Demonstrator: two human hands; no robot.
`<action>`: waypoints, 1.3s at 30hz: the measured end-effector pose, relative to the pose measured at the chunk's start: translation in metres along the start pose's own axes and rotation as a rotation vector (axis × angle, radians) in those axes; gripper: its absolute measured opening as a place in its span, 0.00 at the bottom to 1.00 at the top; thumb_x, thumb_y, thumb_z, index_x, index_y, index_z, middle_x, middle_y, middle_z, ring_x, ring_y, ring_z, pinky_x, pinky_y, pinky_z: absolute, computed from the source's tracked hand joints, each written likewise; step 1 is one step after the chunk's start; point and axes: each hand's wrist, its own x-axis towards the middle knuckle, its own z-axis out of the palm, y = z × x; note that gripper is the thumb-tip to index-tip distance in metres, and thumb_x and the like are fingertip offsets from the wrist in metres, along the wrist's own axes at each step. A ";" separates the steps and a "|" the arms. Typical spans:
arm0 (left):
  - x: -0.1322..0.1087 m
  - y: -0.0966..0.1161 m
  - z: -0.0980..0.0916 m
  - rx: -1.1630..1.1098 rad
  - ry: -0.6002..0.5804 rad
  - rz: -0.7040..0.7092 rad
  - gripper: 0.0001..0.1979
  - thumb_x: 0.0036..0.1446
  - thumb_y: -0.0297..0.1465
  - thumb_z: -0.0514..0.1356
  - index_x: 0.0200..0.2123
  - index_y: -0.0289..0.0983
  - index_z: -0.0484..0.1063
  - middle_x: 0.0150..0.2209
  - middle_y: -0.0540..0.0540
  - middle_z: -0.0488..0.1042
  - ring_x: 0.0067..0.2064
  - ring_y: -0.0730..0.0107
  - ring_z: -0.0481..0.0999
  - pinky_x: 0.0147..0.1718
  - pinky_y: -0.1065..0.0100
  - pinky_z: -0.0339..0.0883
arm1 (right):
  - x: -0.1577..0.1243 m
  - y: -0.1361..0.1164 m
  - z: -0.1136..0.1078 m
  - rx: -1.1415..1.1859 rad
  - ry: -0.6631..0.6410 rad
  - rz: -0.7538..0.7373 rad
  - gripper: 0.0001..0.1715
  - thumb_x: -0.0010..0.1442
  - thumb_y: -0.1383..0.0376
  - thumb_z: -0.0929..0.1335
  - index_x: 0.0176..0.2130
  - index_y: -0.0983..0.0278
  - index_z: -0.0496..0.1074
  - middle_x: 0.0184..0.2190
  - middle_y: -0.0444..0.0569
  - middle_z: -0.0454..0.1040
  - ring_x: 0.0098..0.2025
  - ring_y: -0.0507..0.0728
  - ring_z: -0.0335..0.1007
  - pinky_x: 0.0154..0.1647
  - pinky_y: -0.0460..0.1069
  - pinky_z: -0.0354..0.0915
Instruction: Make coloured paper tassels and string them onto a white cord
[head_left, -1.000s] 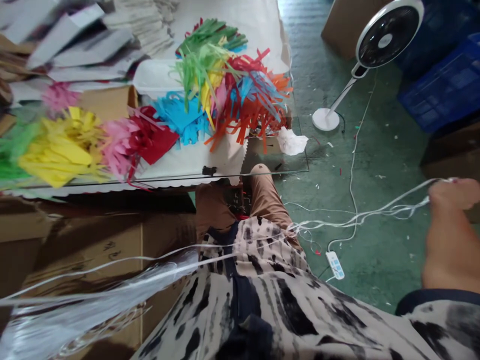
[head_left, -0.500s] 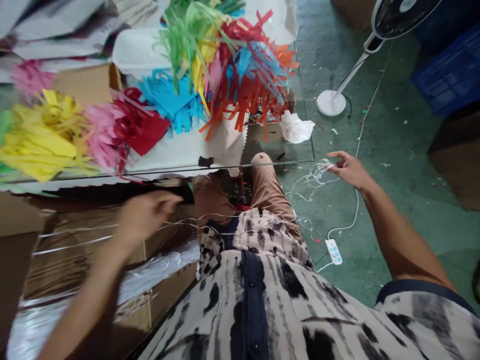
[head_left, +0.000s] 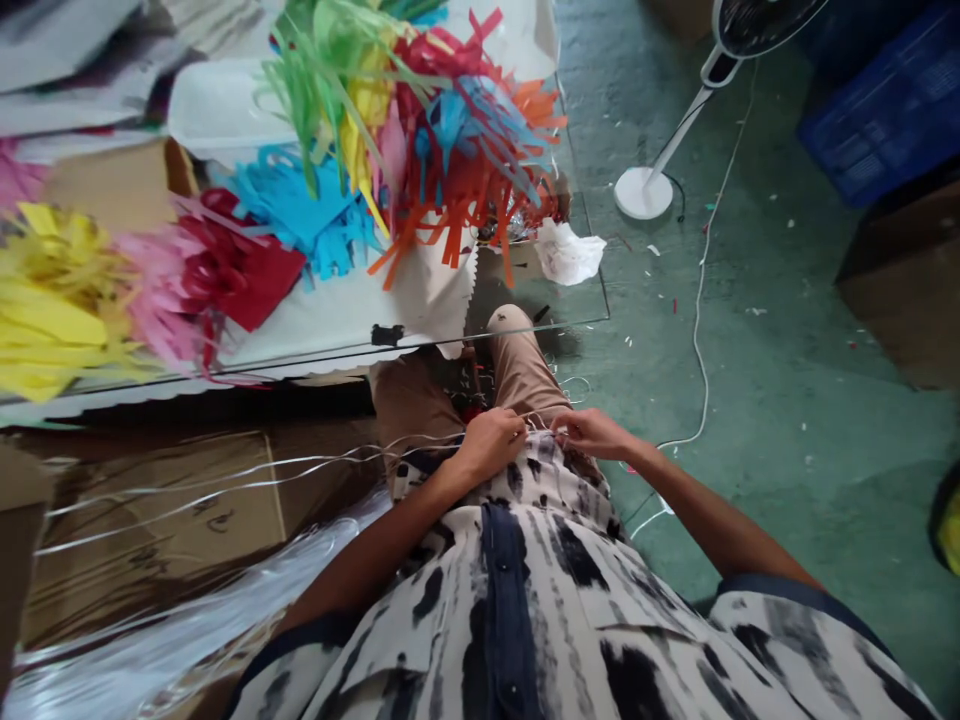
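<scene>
My left hand [head_left: 491,442] and my right hand [head_left: 594,432] meet over my lap, close together. Both pinch thin white plastic strands [head_left: 225,480] that stretch away to the left toward a shiny bundle of the same strands [head_left: 150,640] at the lower left. The fingers of each hand are curled round the strands. Ahead of my knees lies a glass-topped table [head_left: 570,315] heaped with cut paper fringe [head_left: 420,130] in green, yellow, red, blue, orange and pink.
Brown cardboard boxes [head_left: 172,520] stand under the table at left. A white standing fan [head_left: 652,190] and its cord [head_left: 701,290] are on the green floor at right. A blue crate [head_left: 885,110] and a brown box [head_left: 907,280] sit at far right. Crumpled white paper [head_left: 566,252] lies on the table corner.
Both hands have come together from far apart: the right swung in from the right, the left from the left. The strands now run from my lap leftward.
</scene>
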 end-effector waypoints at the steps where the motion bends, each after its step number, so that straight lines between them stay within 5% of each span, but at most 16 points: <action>1: 0.000 0.001 -0.002 -0.032 0.012 0.002 0.08 0.63 0.28 0.61 0.31 0.37 0.79 0.39 0.41 0.80 0.46 0.58 0.78 0.47 0.63 0.68 | 0.001 0.002 0.005 -0.004 0.020 0.006 0.13 0.59 0.57 0.71 0.39 0.62 0.81 0.23 0.40 0.69 0.26 0.50 0.59 0.30 0.45 0.51; 4: 0.000 0.005 -0.010 -0.171 0.000 0.009 0.09 0.65 0.32 0.60 0.32 0.36 0.76 0.33 0.44 0.79 0.37 0.64 0.77 0.39 0.67 0.68 | 0.002 0.010 0.001 -0.008 0.085 0.021 0.15 0.61 0.55 0.69 0.35 0.63 0.80 0.23 0.43 0.71 0.27 0.51 0.61 0.30 0.46 0.53; 8: -0.012 0.008 -0.035 -0.489 -0.031 0.006 0.19 0.71 0.42 0.51 0.34 0.36 0.71 0.29 0.47 0.76 0.23 0.75 0.68 0.23 0.72 0.58 | -0.003 0.013 -0.033 -0.014 0.163 0.016 0.18 0.63 0.53 0.69 0.36 0.64 0.80 0.24 0.45 0.73 0.27 0.52 0.63 0.31 0.46 0.55; 13: -0.051 -0.004 -0.093 -1.047 0.226 -0.052 0.15 0.59 0.40 0.64 0.27 0.38 0.66 0.22 0.52 0.64 0.21 0.77 0.57 0.22 0.73 0.51 | -0.010 -0.002 -0.065 -0.008 0.157 -0.043 0.21 0.64 0.49 0.69 0.35 0.64 0.79 0.28 0.47 0.76 0.29 0.53 0.65 0.32 0.46 0.58; 16: -0.080 -0.024 -0.129 -1.005 0.365 -0.028 0.16 0.56 0.42 0.63 0.24 0.39 0.66 0.18 0.53 0.58 0.22 0.73 0.57 0.24 0.70 0.55 | -0.012 -0.017 -0.070 -0.004 0.167 -0.074 0.23 0.67 0.47 0.68 0.35 0.64 0.78 0.30 0.48 0.76 0.30 0.53 0.66 0.32 0.47 0.58; 19: -0.098 -0.038 -0.147 -0.348 0.411 -0.218 0.11 0.56 0.41 0.66 0.28 0.39 0.76 0.28 0.45 0.76 0.32 0.62 0.73 0.33 0.65 0.64 | -0.014 -0.035 -0.068 -0.009 0.188 -0.099 0.23 0.69 0.47 0.66 0.35 0.63 0.77 0.30 0.47 0.75 0.29 0.53 0.64 0.33 0.47 0.56; 22: -0.089 -0.033 -0.134 0.190 0.458 -0.286 0.12 0.60 0.42 0.65 0.37 0.40 0.81 0.43 0.38 0.82 0.50 0.46 0.78 0.49 0.56 0.68 | -0.015 -0.059 -0.062 -0.040 0.182 -0.161 0.19 0.71 0.52 0.66 0.38 0.62 0.77 0.31 0.46 0.76 0.30 0.53 0.64 0.34 0.47 0.56; 24: -0.068 -0.018 -0.111 0.183 0.408 -0.165 0.17 0.65 0.44 0.61 0.48 0.39 0.81 0.51 0.36 0.82 0.56 0.44 0.77 0.57 0.51 0.66 | -0.015 -0.076 -0.058 -0.069 0.157 -0.216 0.16 0.71 0.55 0.65 0.41 0.61 0.78 0.33 0.47 0.78 0.31 0.54 0.67 0.35 0.48 0.57; 27: -0.028 0.010 -0.072 -0.097 0.345 0.034 0.23 0.63 0.46 0.65 0.55 0.38 0.79 0.59 0.35 0.79 0.61 0.46 0.75 0.62 0.51 0.64 | -0.015 -0.096 -0.055 -0.091 0.110 -0.245 0.16 0.73 0.57 0.64 0.43 0.60 0.78 0.37 0.47 0.80 0.32 0.54 0.69 0.37 0.48 0.58; 30: -0.003 0.031 -0.051 -0.478 0.259 0.114 0.15 0.62 0.44 0.67 0.40 0.37 0.81 0.45 0.40 0.83 0.51 0.53 0.79 0.56 0.56 0.68 | -0.015 -0.104 -0.052 -0.118 0.106 -0.240 0.16 0.74 0.56 0.63 0.41 0.59 0.77 0.35 0.46 0.79 0.32 0.55 0.70 0.37 0.48 0.58; 35: -0.004 0.036 -0.061 -1.340 0.191 0.091 0.16 0.62 0.41 0.67 0.28 0.35 0.75 0.26 0.49 0.71 0.33 0.69 0.74 0.45 0.64 0.72 | -0.013 -0.093 -0.048 -0.111 0.118 -0.244 0.20 0.73 0.51 0.64 0.36 0.60 0.75 0.29 0.45 0.75 0.30 0.55 0.66 0.34 0.48 0.56; 39: -0.017 0.021 -0.080 -1.617 0.188 0.068 0.11 0.63 0.36 0.67 0.36 0.32 0.79 0.18 0.59 0.47 0.20 0.79 0.55 0.24 0.75 0.62 | -0.010 -0.086 -0.048 -0.100 0.114 -0.256 0.24 0.75 0.52 0.62 0.31 0.61 0.71 0.25 0.43 0.68 0.28 0.53 0.60 0.32 0.48 0.52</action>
